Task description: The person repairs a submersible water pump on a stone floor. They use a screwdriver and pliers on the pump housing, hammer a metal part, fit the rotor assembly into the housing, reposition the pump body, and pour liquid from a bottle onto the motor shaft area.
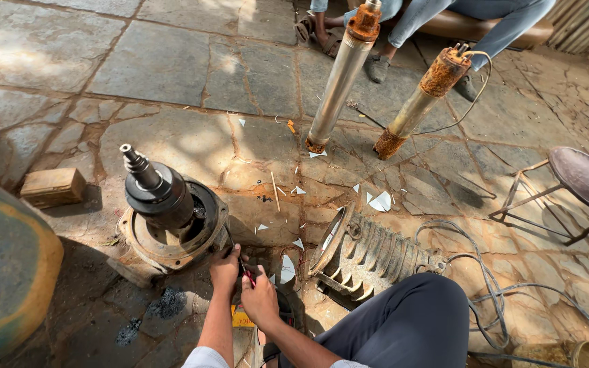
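Observation:
My left hand (224, 268) rests against the lower rim of a rusty round motor end housing (172, 238) that has a black rotor and a stepped shaft (146, 178) standing up out of it. My right hand (260, 298) sits just beside it, closed on a small red-handled tool (248, 274) whose tip points toward the housing. Which hand grips the tool most is hard to tell. A finned grey motor casing (366, 253) lies on its side to the right of my hands, next to my dark-trousered knee (410, 320).
Two tall rusty-capped submersible pump tubes (341, 78) (420, 102) stand upright behind. A person's legs (438, 13) show at the top. A metal stool (574, 187) stands right, cables (485, 272) trail on the stone floor, a wooden block (52, 186) and a blue-yellow drum (1, 272) are left.

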